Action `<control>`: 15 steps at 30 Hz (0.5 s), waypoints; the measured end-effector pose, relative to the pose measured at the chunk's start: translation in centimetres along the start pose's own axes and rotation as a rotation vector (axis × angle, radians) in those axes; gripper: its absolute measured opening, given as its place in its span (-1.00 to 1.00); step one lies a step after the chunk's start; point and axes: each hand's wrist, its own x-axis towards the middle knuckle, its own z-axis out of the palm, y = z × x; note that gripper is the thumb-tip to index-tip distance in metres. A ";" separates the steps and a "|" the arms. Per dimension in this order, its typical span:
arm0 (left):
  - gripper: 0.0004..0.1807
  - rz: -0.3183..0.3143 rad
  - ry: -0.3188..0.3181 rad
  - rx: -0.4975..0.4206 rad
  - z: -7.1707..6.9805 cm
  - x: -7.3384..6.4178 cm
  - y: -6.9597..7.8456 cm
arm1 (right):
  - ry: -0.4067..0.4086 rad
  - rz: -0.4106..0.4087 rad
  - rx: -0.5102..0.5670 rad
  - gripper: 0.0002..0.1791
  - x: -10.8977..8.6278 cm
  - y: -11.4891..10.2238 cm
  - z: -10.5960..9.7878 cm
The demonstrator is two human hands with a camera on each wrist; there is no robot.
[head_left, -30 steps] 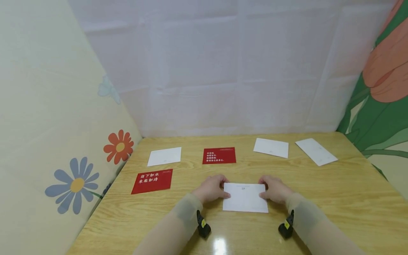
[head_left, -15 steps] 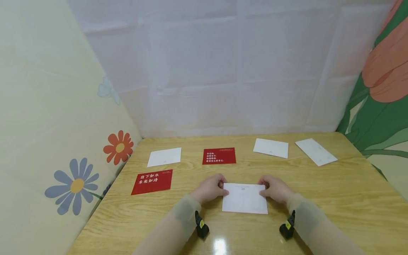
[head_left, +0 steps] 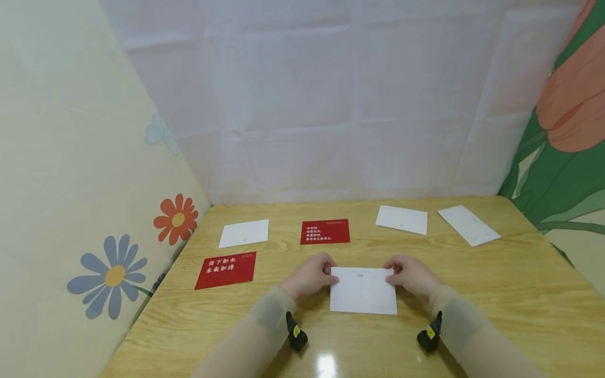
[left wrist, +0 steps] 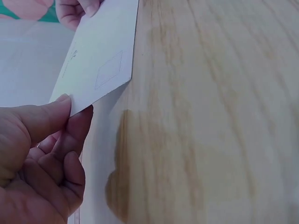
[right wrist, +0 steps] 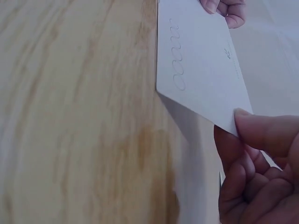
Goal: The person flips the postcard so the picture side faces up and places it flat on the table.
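Note:
A white postcard [head_left: 363,294], printed side up, is held between both hands near the front middle of the table. My left hand [head_left: 312,276] pinches its far left corner between thumb and fingers. At the far right corner, my right hand [head_left: 411,275] grips it the same way. In the left wrist view the card [left wrist: 100,51] slopes, its far edge lifted off the wood and its near edge low, with a faint stamp box in one corner. A row of looped lines shows along the card [right wrist: 201,56] in the right wrist view.
Two red cards with white writing lie at left [head_left: 226,270] and back middle [head_left: 325,231]. White cards lie face down at back left [head_left: 243,233], back right [head_left: 402,219] and far right [head_left: 468,224]. A white cloth backdrop [head_left: 354,105] rises behind the wooden table [head_left: 510,294].
Both hands and the card's far edge have risen slightly in the head view over the last half second. The other cards have stayed in place.

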 end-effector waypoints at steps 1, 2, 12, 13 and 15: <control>-0.76 -0.003 0.000 -0.004 0.0 0.0 0.0 | 0.000 0.003 0.008 -0.74 0.0 0.0 0.0; -0.76 -0.004 0.002 -0.004 -0.1 -0.1 0.0 | 0.001 0.003 0.012 -0.74 -0.1 -0.1 -0.1; -0.83 0.011 0.001 -0.056 -0.6 -0.1 0.4 | 0.027 -0.035 0.002 -0.75 -0.4 -0.5 -0.5; -0.84 0.008 -0.001 -0.061 -0.7 -0.1 0.5 | 0.031 -0.040 0.000 -0.76 -0.5 -0.5 -0.6; -0.86 0.009 -0.001 -0.072 -0.8 -0.1 0.6 | 0.039 -0.056 0.003 -0.77 -0.6 -0.7 -0.7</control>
